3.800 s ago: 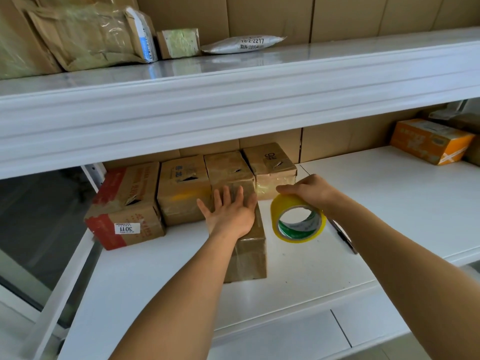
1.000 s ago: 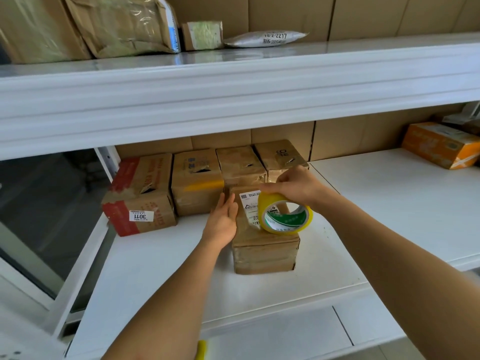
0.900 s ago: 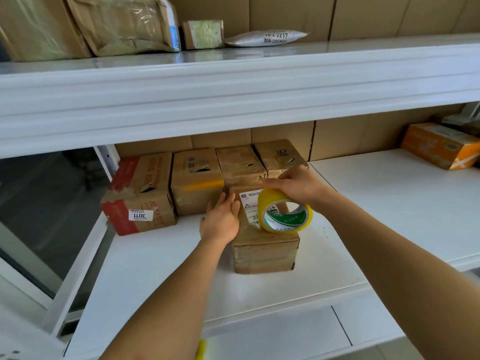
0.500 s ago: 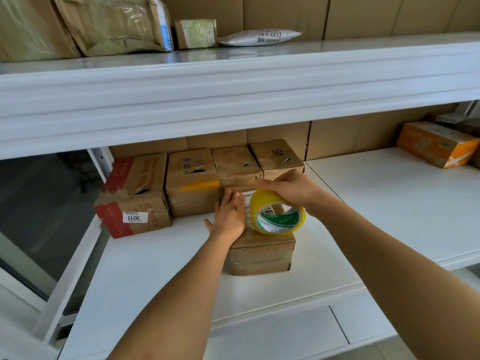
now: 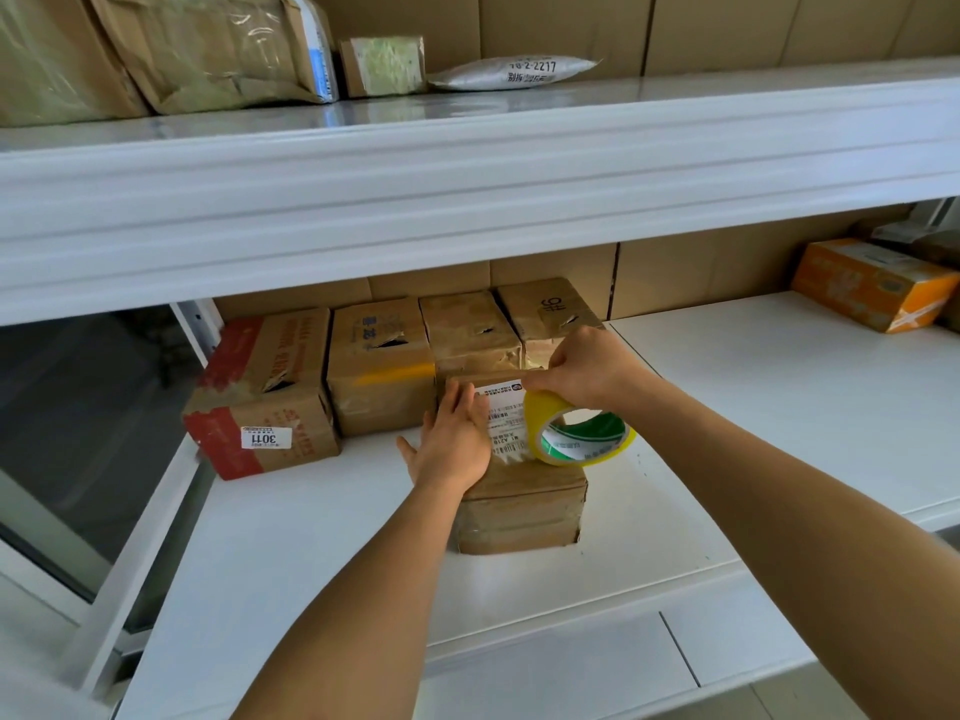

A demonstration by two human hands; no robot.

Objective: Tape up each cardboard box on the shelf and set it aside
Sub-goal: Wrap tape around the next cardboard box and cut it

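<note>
Box in hand: a small brown cardboard box with a white printed label [image 5: 519, 491] sits on the white lower shelf [image 5: 779, 397], pulled forward of the others, near the front edge.
Left hand: the left hand [image 5: 451, 443] lies flat along the box's left top edge, fingers straight, pressing it steady; it holds nothing.
Right hand: the right hand [image 5: 584, 370] has its grip curled at the far top edge of the box, holding the roll of yellow packing tape with a green-printed core [image 5: 579, 433], which rests tilted on the box lid.
Tape: I can't make out a clear strip drawn across the lid, so this looks like the very start of a pass.
Row behind: four brown cardboard boxes [image 5: 426, 350] stand side by side at the back, the leftmost red-printed; three or more show torn holes in their tops, and all carry some older tape.
Set aside: an orange printed carton [image 5: 872, 283] sits far right; whether it counts as finished, I can't tell.
Progress: early, by my reckoning. One box is under way, and the row behind appears still to do.
</note>
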